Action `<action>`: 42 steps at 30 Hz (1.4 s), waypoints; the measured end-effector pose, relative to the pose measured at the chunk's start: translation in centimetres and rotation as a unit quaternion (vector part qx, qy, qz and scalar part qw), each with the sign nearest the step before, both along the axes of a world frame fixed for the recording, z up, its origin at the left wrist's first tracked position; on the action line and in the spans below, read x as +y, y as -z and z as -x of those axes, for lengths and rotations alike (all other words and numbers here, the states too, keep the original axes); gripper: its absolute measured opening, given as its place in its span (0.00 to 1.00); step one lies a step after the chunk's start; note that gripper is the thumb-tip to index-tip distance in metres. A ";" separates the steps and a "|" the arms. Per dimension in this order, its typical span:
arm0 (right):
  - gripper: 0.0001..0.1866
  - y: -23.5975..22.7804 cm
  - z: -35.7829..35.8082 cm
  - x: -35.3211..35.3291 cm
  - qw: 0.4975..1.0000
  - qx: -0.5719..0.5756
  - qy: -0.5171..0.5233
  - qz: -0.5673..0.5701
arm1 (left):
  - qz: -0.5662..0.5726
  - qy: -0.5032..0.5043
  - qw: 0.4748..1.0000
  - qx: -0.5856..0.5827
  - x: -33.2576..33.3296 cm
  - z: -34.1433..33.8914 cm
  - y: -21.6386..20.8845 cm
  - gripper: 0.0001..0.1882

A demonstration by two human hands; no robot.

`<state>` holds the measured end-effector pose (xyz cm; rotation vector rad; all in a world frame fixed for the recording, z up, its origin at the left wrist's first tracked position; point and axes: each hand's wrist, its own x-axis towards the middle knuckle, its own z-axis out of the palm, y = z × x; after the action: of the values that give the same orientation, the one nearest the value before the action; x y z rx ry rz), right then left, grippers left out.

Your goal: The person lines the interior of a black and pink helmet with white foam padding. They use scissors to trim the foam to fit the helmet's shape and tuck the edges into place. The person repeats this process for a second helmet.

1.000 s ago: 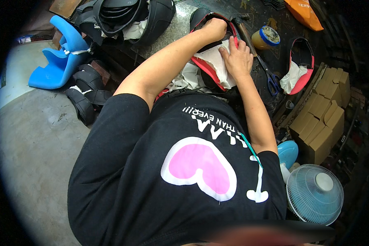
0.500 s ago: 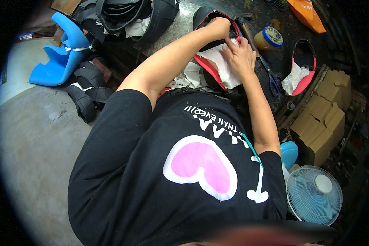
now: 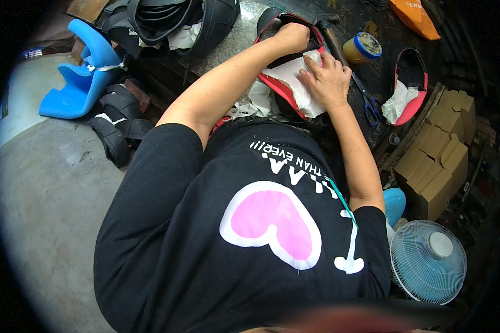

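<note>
On the dark worktable in front of me lies a red and black shoe upper (image 3: 284, 89) with white lining fabric (image 3: 295, 75) folded out of it. My left hand (image 3: 293, 39) is closed in a fist over the upper's opening, at its far part. Whatever its fingers hold is hidden. My right hand (image 3: 329, 83) rests on the right side of the white lining, its fingers apart and pressing down.
Right of the upper stand a hammer-like tool (image 3: 331, 41), a blue-lidded jar (image 3: 363, 48) and blue-handled scissors (image 3: 371, 108). A second red and black upper (image 3: 410, 83) lies farther right, near cardboard boxes (image 3: 433, 152) and a fan (image 3: 428, 261). Black uppers (image 3: 219, 28) are heaped at left.
My right hand's fingers have drawn away from beside my left hand and now lie spread on the lining. My left fist has shifted slightly left, with the upper moving a little too.
</note>
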<state>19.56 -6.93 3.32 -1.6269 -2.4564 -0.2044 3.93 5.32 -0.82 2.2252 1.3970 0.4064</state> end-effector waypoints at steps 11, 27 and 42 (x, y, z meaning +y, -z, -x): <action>0.24 -1.5 -1.8 0.8 0.963 0.254 0.088 -0.037 | 0.061 -0.004 0.991 -0.122 -3.0 2.6 -2.7 0.13; 0.38 -8.3 -19.0 -5.3 0.673 0.693 0.226 -0.124 | -0.239 0.205 0.919 -0.239 -10.3 -1.4 -15.1 0.14; 0.52 -0.1 -22.0 -5.8 0.840 0.414 0.332 -0.109 | -0.122 0.198 0.966 -0.111 -13.5 6.4 -7.6 0.11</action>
<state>41.59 -12.76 3.44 -1.8574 -1.1509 0.1189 -2.47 -8.13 6.82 2.4885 0.7972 0.6873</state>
